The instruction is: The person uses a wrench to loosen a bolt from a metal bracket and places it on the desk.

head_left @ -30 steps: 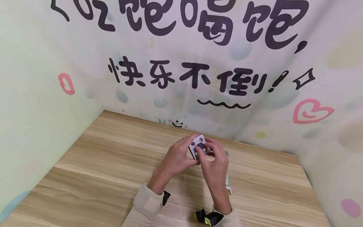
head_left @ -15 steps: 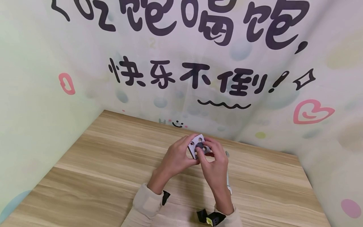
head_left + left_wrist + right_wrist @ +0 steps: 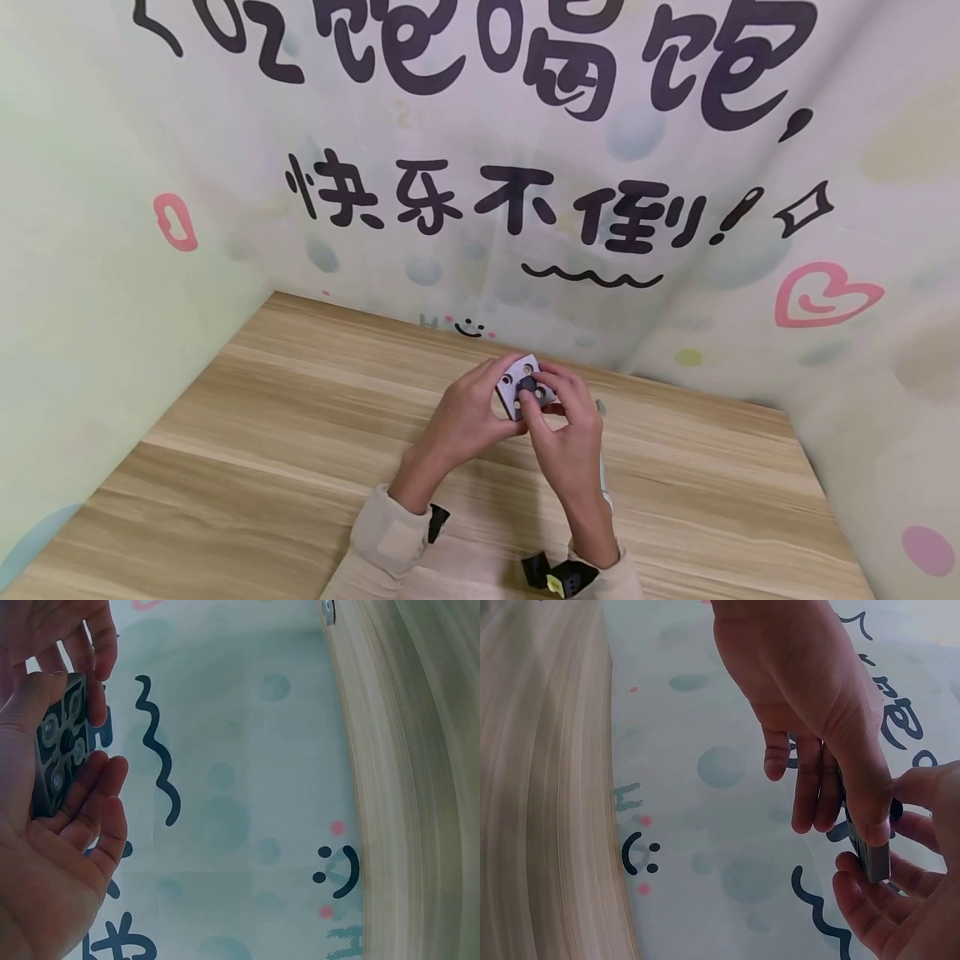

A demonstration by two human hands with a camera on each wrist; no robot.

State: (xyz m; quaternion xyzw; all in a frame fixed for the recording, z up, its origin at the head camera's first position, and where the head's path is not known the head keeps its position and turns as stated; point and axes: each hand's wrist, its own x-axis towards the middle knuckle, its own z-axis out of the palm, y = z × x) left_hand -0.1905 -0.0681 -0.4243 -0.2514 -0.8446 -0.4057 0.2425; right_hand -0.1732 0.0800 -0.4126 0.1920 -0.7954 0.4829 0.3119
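Observation:
Both hands meet above the far middle of the wooden table (image 3: 262,433). My left hand (image 3: 465,417) grips a small square grey plate (image 3: 517,387) by its edges; the plate has round holes and a dark knob (image 3: 527,384) at its centre. My right hand (image 3: 570,433) pinches the same plate, thumb on the dark knob and fingers curled behind. The left wrist view shows the plate (image 3: 64,746) lying against the left hand (image 3: 52,855). In the right wrist view the right hand (image 3: 810,697) covers most of the plate (image 3: 871,859).
A thin white object (image 3: 603,492) lies on the table under my right forearm, its far tip (image 3: 600,406) showing beside the hand. Printed cloth walls (image 3: 480,208) close in the table at the back and on both sides. Black straps (image 3: 558,575) sit on both wrists.

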